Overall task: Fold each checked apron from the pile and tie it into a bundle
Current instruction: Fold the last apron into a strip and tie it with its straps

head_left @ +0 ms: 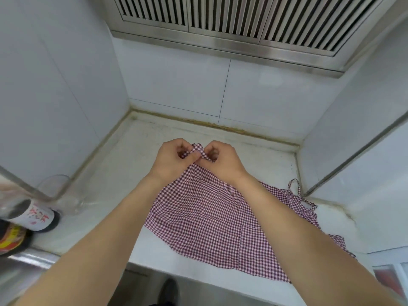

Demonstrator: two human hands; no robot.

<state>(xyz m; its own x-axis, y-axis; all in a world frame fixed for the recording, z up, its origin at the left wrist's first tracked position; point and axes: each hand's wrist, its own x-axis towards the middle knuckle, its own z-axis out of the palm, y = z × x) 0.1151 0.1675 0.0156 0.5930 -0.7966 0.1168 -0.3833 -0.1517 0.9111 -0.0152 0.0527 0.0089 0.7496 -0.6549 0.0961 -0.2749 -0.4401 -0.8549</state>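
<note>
Down on the white table [123, 195], tucked into a tiled corner under a steel vent [231, 21], I've got one checked apron [205, 219] spread out mostly flat. It takes up the middle and right of the surface, with its near hem hanging a bit over the front edge. More checked cloth is bunched on the right, and a loose tie loop [294, 186] curls up beside the right wall. I can't tell if that's part of the same apron or the next one in the pile.

Off to the left there's a clear glass [58, 191] and a couple of bottles [33, 217], well apart from the cloth.

Both my hands are at the far end of the apron, almost touching each other. My left hand [171, 161] and right hand [223, 161] each have the fingers curled in, pinching a narrow checked strap [198, 151] between them, lifted just off the table.

So I'd say I'm right at the start with this one, sorting the strap, since the body isn't folded at all yet. Next move probably needs me to lay the strap in and bring the sides over evenly, keeping the ties free for knotting the bundle.
</note>
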